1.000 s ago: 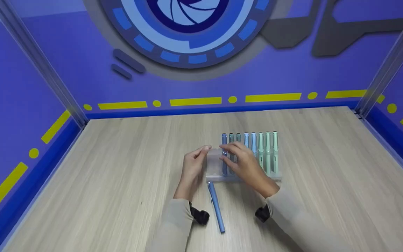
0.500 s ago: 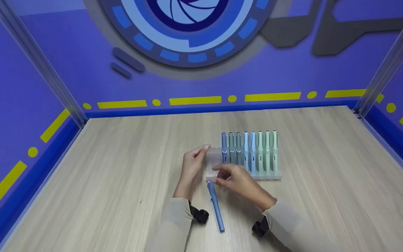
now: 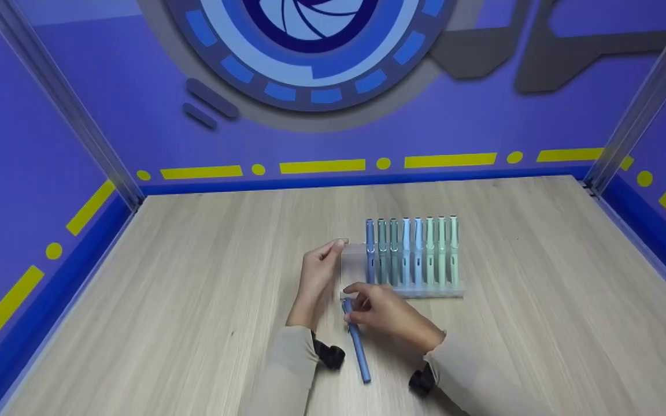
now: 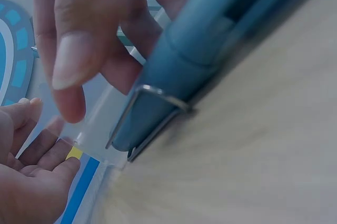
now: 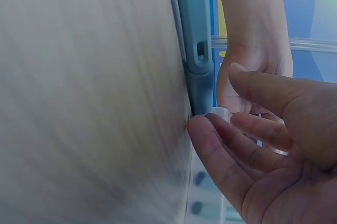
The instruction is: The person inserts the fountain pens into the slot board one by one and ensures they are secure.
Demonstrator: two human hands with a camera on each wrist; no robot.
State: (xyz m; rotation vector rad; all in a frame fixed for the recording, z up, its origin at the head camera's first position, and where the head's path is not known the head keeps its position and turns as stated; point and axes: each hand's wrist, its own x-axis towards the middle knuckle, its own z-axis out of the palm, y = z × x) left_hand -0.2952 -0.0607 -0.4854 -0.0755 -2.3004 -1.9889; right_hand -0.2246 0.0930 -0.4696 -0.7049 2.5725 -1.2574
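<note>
My left hand holds the left edge of a clear plastic pen stand, thumb and fingertips at its upper left corner. In front of the stand lies a loose blue pen with a metal clip, its clip end towards the stand. Over that end is my right hand, fingers bent, thumb and fingers apart. The right wrist view has its fingertips close by the end of the blue pen; whether they touch cannot be made out. The left wrist view shows the pen's wire clip close up.
Several capped pens stand side by side in the stand: one dark blue pen, dark green pens, light blue pens and mint green pens. Blue panels border the wooden table behind and at both sides.
My right hand has come down from the dark blue pen in the stand, past the stand's front edge, to the loose blue pen. My left hand has stayed at the stand's left edge.
</note>
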